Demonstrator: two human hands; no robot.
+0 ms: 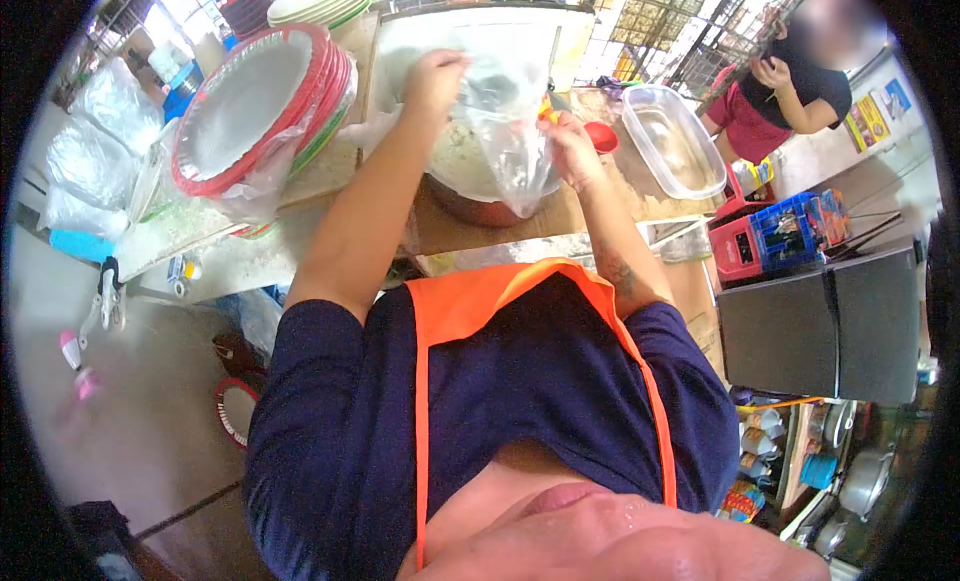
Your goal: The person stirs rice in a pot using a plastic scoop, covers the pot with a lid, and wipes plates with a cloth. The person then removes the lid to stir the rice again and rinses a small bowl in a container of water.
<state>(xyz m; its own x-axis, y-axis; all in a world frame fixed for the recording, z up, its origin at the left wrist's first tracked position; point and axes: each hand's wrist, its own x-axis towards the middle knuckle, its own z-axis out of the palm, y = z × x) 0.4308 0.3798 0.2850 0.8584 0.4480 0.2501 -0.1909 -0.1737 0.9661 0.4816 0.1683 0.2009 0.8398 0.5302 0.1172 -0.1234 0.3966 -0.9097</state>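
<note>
My left hand (436,84) pinches the upper left edge of a clear plastic bag (520,151). My right hand (575,149) is closed at the bag's right side, with a small orange-and-yellow thing (547,110) showing by its fingers; I cannot make out what that is. The bag hangs over a round, reddish-brown pot (480,209) with a pale inside, partly covering its opening. A red cup-like scoop (600,137) lies just right of my right hand.
A clear plastic tub (678,153) stands to the right on the table. Stacked red-rimmed plates (250,111) in plastic wrap are at left, near bulging clear bags (95,161). Another person (790,91) stands at the far right, beyond blue and red crates (783,236).
</note>
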